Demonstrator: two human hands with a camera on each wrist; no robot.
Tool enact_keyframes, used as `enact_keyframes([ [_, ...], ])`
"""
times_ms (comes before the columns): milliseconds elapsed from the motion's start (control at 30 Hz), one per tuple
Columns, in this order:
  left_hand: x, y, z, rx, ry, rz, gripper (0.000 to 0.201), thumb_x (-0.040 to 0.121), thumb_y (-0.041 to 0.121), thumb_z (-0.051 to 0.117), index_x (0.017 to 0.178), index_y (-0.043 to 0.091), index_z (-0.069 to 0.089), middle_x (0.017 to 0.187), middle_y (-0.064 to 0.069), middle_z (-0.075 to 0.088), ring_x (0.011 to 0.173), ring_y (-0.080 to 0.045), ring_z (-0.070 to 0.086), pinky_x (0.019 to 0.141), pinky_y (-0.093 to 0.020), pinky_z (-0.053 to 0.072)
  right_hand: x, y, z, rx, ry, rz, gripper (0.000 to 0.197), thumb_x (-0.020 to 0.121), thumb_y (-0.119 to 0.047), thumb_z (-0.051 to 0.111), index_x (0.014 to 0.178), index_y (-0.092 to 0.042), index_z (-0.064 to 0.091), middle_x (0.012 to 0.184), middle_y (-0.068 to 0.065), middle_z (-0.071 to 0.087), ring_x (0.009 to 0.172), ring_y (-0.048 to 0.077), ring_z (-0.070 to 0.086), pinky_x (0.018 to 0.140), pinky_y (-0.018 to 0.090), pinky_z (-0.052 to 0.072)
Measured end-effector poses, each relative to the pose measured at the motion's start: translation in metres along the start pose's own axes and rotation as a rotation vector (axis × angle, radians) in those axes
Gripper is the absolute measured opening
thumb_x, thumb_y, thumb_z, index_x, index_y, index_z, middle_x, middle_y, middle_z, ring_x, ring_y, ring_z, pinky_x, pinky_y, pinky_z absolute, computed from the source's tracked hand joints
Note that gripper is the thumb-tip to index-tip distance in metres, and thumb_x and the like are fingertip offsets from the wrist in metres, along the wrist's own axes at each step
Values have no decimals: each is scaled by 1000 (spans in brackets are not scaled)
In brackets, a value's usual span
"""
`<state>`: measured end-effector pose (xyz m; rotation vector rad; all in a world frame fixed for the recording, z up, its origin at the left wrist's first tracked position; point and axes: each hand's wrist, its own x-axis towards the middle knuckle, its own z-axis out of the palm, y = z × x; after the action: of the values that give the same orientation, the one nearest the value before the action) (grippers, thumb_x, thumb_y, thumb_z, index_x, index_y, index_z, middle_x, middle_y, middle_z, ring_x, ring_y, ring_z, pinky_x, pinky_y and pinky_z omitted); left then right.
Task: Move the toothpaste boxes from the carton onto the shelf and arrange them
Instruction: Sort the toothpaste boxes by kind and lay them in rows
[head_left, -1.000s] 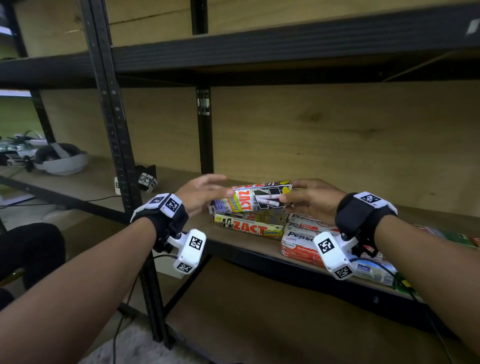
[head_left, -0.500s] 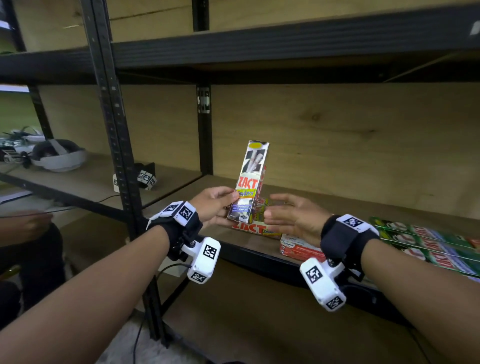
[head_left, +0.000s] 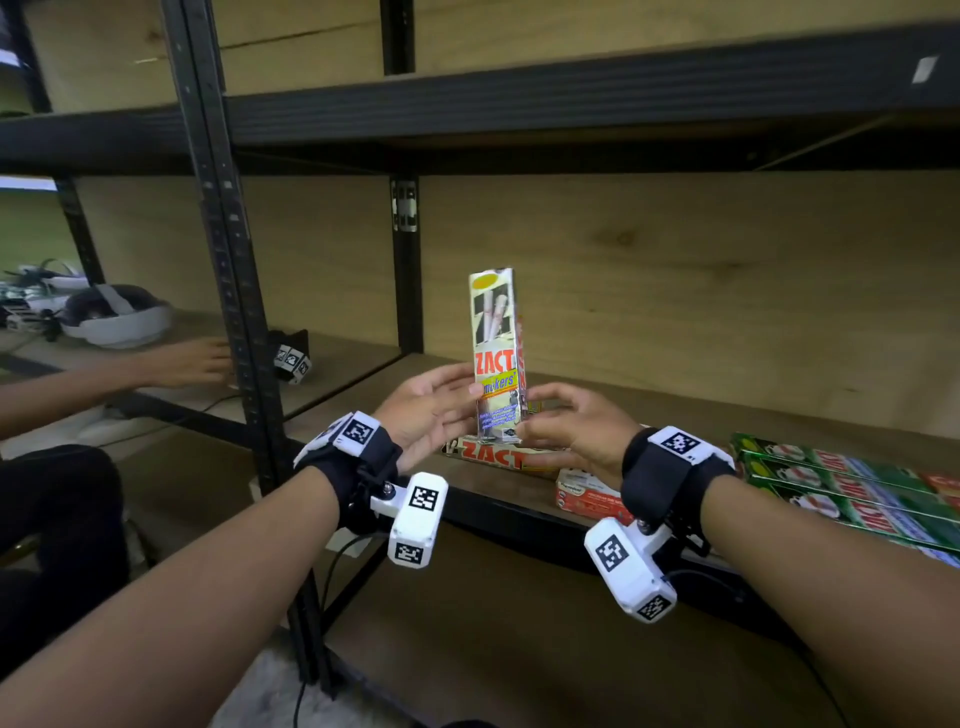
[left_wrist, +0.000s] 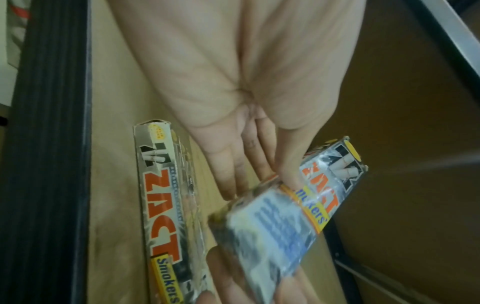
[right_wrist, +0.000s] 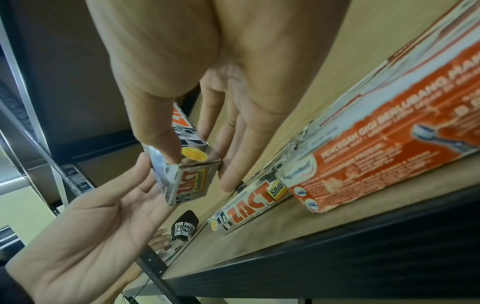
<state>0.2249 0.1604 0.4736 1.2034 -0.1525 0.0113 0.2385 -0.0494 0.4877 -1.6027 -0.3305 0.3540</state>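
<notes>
A silver ZACT toothpaste box (head_left: 496, 358) stands upright between my two hands, its lower end just over a second ZACT box (head_left: 493, 457) that lies flat on the wooden shelf (head_left: 363, 415). My left hand (head_left: 467, 395) pinches the upright box from the left, thumb on the front face and fingers behind it. On the opposite side my right hand (head_left: 540, 415) holds it with thumb and fingers. In the left wrist view the held box (left_wrist: 306, 205) is blurred beside the flat box (left_wrist: 166, 205). The right wrist view shows the held box (right_wrist: 187, 176) end on.
An orange Pepsodent box (head_left: 587, 496) lies right of the flat ZACT box, and green boxes (head_left: 841, 483) lie in a row further right. A black shelf post (head_left: 228, 260) stands at left. Beyond it, another person's hand (head_left: 192, 361) reaches near a white headset (head_left: 119, 317).
The ZACT box went from lying sideways between my hands to tilted, then fully upright. Another person's hand has come onto the left shelf.
</notes>
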Motion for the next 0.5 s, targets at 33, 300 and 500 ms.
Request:
enact_keyframes([
  [33, 0, 3, 0, -35, 4, 32, 51, 89, 1, 64, 137, 4, 47, 130, -18, 62, 112, -32, 65, 87, -39, 58, -2, -1, -1, 4, -12, 4, 45, 83, 7, 70, 122, -11, 59, 114, 19, 71, 97, 28, 71, 79, 41, 61],
  [300, -5, 22, -22, -120, 124, 164, 76, 85, -4, 67, 148, 22, 35, 134, -16, 59, 110, -31, 66, 79, -37, 59, -20, -10, -19, 60, -112, 136, 33, 98, -6, 48, 129, -8, 59, 112, 21, 66, 93, 37, 69, 81, 46, 60],
  [500, -13, 20, -47, 187, 27, 42, 73, 77, -3, 74, 142, 20, 48, 143, 3, 50, 114, -20, 65, 89, -35, 57, -21, -7, -24, -18, -163, 161, 44, 83, -10, 75, 124, -6, 59, 110, 16, 64, 79, 28, 71, 81, 42, 61],
])
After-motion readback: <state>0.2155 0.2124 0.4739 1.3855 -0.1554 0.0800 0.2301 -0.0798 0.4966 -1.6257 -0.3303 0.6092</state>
